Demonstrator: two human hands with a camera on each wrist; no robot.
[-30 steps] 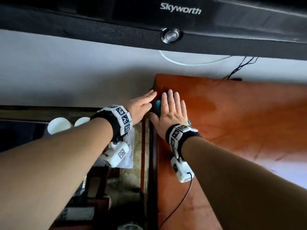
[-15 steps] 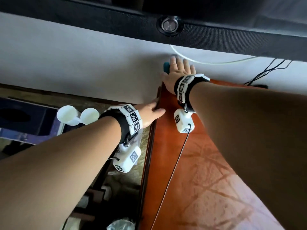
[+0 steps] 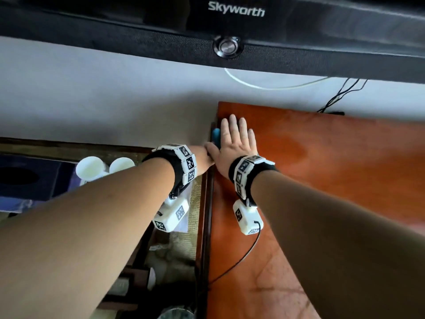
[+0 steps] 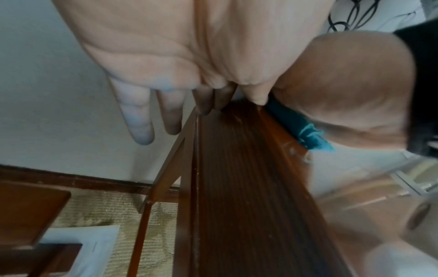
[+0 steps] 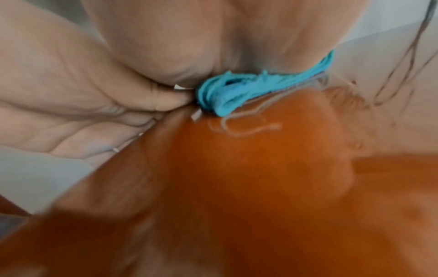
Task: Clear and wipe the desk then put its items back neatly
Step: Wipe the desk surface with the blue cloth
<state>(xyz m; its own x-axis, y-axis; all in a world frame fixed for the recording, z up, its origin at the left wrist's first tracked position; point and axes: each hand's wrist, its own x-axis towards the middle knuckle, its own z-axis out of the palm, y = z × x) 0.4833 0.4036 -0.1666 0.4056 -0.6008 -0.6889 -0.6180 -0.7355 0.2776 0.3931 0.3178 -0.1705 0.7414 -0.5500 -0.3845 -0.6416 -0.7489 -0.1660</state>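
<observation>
Half a second ago the right hand (image 3: 234, 146) was stretched up against the wall at the desk's far left corner with the TV's brand name out of the head view; now it has come back from the wall, lying flat on the desk (image 3: 333, 180) just short of that corner, and the white lettering "Skyworth" (image 3: 236, 10) reads again on the black TV (image 3: 115, 21) above, over a round silver button (image 3: 227, 46). The left hand (image 3: 205, 158) was apart from the right one, at the desk edge; now it touches the base of the right thumb. Square black-and-white marker tiles ring both wristbands and camera blocks; no other writing can be read. The right hand is released, fingers straight and together, palm down, pressing a blue cloth (image 3: 216, 137) onto the red-brown wood; the cloth peeks out past its thumb side at the desk's left edge, and in the right wrist view it bunches under the palm (image 5: 227, 93). The left hand is also released, fingers straight, reaching along the outer side of the desk edge (image 4: 151, 105). To the left of the left forearm, lower down, sit two white cups (image 3: 90, 168).
</observation>
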